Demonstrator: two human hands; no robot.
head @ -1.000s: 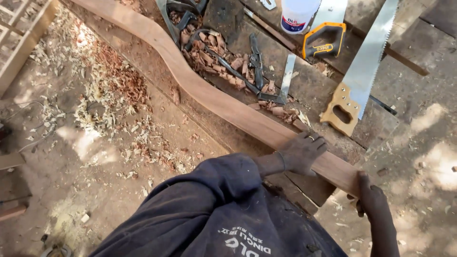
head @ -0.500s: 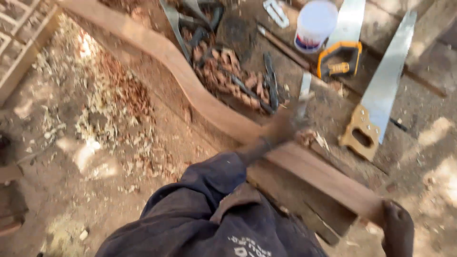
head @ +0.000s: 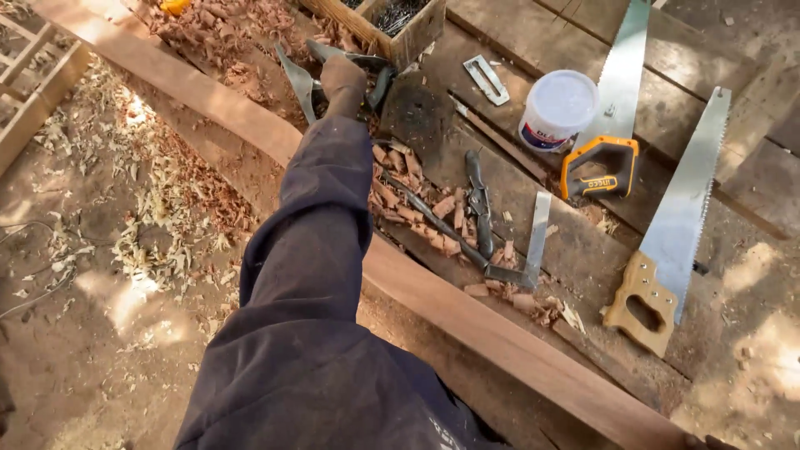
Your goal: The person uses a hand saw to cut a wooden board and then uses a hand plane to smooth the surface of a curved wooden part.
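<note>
Dark curved metal tool (head: 367,71) gripped by left hand (head: 343,79); right hand's grip unclear.

Left hand (head: 343,77) reaches metal tools (head: 367,71); saws (head: 679,225) lie right.

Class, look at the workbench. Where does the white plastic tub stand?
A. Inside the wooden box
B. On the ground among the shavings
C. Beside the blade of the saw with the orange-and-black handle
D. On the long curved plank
C: the white plastic tub stands on the bench boards right beside the blade of the orange-handled saw.
</note>
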